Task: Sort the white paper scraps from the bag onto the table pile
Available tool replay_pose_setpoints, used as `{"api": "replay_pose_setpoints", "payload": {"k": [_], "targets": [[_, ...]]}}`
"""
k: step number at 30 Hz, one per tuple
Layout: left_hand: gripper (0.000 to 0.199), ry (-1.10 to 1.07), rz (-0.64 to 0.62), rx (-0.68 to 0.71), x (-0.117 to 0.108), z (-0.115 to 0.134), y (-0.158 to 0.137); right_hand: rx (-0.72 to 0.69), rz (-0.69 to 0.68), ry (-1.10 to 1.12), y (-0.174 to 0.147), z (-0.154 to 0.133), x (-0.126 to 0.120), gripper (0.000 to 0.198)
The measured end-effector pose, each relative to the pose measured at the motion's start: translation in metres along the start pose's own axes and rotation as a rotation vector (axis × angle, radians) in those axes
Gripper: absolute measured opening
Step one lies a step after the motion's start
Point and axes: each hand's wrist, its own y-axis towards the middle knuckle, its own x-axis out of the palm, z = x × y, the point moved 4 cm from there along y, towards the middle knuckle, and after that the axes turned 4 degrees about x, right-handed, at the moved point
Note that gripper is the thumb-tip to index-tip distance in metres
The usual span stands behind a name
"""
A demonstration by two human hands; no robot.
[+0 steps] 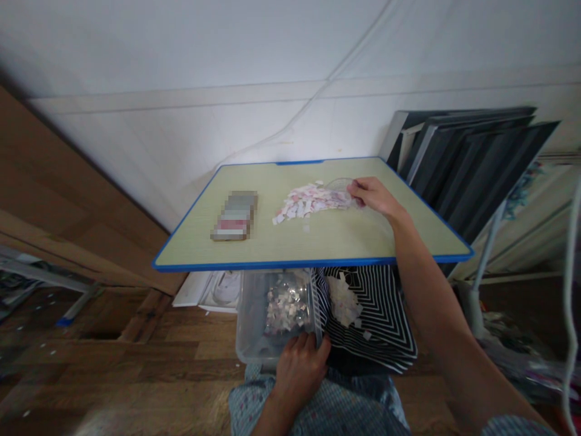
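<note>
On the table, my right hand (370, 192) pinches the rim of a clear plastic dish (338, 183) that is tilted against a pile of small pinkish-white paper pieces (306, 201). Part of the dish is hidden by the hand and the pieces. Below the table edge, my left hand (303, 363) is closed over the near rim of a translucent plastic bin (252, 321). Inside the bin lie more small pieces (285, 306), seemingly in a clear container. Beside it, a black-and-white striped fabric (381, 315) bears another heap of pale pieces (344, 301).
A pixelated rectangular object (235, 216) lies on the left of the blue-edged table (254, 251). Dark flat panels (467, 151) lean on the wall at right. A large cardboard box (77, 200) stands at left, and a white open box (222, 290) sits under the table.
</note>
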Motion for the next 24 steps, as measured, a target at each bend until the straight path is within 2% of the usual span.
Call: {"api": "replay_pose_setpoints", "payload": {"k": [6,11,16,24], "targets": [[0.038,0.007,-0.025,0.01,-0.001,0.001,0.001,-0.039,-0.123,-0.152,-0.002,0.003,0.003,0.03],[0.038,-0.001,-0.005,0.005,0.001,0.0,0.0,-0.077,-0.317,-0.105,-0.006,0.001,0.013,0.028],[0.037,-0.011,0.015,0.012,0.001,0.0,0.0,-0.074,-0.249,-0.133,-0.005,0.005,0.011,0.028],[0.036,0.003,0.013,0.004,0.0,0.0,0.001,-0.187,-0.438,-0.122,-0.007,-0.006,0.034,0.027]]}}
